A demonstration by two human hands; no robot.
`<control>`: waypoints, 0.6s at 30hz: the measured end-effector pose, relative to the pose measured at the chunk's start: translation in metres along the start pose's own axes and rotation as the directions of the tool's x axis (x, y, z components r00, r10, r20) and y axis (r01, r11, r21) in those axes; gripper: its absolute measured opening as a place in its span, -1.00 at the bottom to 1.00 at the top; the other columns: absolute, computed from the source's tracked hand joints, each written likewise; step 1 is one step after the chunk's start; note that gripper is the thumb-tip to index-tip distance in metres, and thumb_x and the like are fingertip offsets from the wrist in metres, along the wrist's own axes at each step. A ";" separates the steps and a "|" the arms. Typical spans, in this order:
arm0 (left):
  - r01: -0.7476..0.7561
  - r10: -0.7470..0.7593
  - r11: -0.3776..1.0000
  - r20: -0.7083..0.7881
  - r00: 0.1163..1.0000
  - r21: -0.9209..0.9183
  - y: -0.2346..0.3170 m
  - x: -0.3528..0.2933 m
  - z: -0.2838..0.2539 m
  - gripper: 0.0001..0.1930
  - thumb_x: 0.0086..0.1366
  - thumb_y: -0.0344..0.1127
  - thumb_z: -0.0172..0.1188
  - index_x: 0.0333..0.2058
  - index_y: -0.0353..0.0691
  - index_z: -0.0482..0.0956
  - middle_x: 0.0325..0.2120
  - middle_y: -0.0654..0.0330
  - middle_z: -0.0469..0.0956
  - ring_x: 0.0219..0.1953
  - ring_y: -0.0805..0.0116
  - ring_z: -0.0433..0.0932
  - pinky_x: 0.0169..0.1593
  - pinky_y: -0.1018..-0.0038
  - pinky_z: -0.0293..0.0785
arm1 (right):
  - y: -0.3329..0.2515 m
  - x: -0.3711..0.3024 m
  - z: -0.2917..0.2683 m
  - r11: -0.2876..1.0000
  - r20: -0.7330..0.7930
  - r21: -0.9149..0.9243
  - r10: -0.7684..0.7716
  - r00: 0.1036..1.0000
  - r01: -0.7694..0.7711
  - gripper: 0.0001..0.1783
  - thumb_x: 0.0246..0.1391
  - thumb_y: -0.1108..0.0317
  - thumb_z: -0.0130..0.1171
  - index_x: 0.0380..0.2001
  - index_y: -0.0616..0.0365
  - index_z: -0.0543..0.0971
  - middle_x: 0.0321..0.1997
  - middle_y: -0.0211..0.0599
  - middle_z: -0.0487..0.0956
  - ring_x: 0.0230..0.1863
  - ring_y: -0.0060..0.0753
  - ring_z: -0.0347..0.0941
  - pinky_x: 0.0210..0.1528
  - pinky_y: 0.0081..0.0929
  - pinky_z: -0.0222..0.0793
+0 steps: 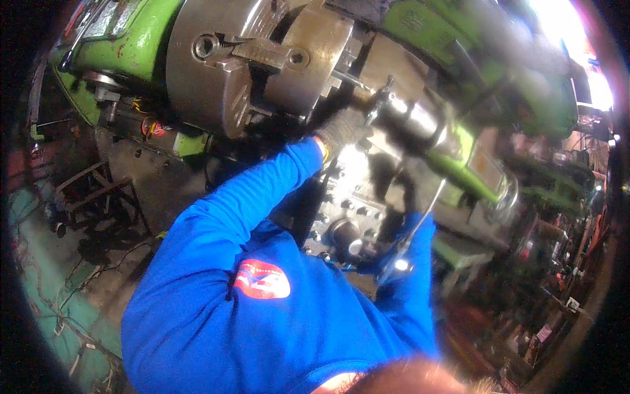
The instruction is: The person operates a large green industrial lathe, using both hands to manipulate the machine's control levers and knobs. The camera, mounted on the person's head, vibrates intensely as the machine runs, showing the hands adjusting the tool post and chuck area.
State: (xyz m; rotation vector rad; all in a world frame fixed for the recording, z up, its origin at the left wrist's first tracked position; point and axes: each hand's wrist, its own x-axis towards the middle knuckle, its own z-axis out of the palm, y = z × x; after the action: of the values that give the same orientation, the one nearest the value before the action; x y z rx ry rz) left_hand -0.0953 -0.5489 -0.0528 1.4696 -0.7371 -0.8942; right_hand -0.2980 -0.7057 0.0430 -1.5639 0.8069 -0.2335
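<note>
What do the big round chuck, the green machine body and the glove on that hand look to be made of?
The chuck looks like bare steel: dull grey, with a worn sheen and machined slots. The machine body seems to be cast metal under glossy green paint, chipped in spots. The glove on the left hand looks like knitted grey fabric, with a visible weave and a yellow cuff; blur leaves the fibre open.

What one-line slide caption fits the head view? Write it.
A gloved left hand reaches beside a lathe's large steel chuck on the green lathe, blue sleeve stretched forward.
</note>
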 end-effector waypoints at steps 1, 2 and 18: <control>0.033 -0.032 0.999 0.019 0.999 -0.015 0.001 0.002 -0.001 -0.79 0.30 -0.27 0.24 -0.34 -0.33 0.65 -0.45 0.09 0.66 -0.36 0.28 0.69 -0.30 0.38 0.56 | -0.012 -0.006 0.001 1.000 -0.029 -0.013 -0.019 0.999 0.019 -0.67 0.19 0.17 0.31 -0.20 0.26 0.63 -0.34 -0.37 0.59 -0.31 -0.48 0.51 -0.24 -0.49 0.44; 0.064 -0.061 0.995 0.041 0.997 -0.078 0.002 0.002 -0.001 -0.79 0.30 -0.27 0.25 -0.33 -0.34 0.65 -0.45 0.09 0.66 -0.36 0.30 0.69 -0.30 0.39 0.56 | -0.014 -0.009 -0.001 1.000 -0.036 -0.021 -0.003 0.999 0.003 -0.69 0.21 0.19 0.27 -0.19 0.26 0.64 -0.31 -0.37 0.60 -0.28 -0.48 0.50 -0.18 -0.50 0.44; -0.395 0.380 0.816 0.123 0.917 0.422 0.022 -0.003 -0.024 -0.78 0.33 -0.17 0.20 -0.24 -0.18 0.68 -0.36 0.12 0.65 -0.25 0.31 0.59 -0.08 0.34 0.49 | -0.100 -0.029 0.059 0.956 0.153 -0.211 -0.172 0.973 0.202 -0.66 0.21 0.28 0.28 -0.06 0.31 0.63 -0.23 -0.30 0.63 -0.26 -0.45 0.55 -0.17 -0.48 0.48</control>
State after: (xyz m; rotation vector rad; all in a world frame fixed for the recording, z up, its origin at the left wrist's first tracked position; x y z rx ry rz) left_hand -0.0748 -0.5365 -0.0301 1.6115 -1.2768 -0.4485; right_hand -0.2491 -0.6460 0.1340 -1.8528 0.5956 -0.1771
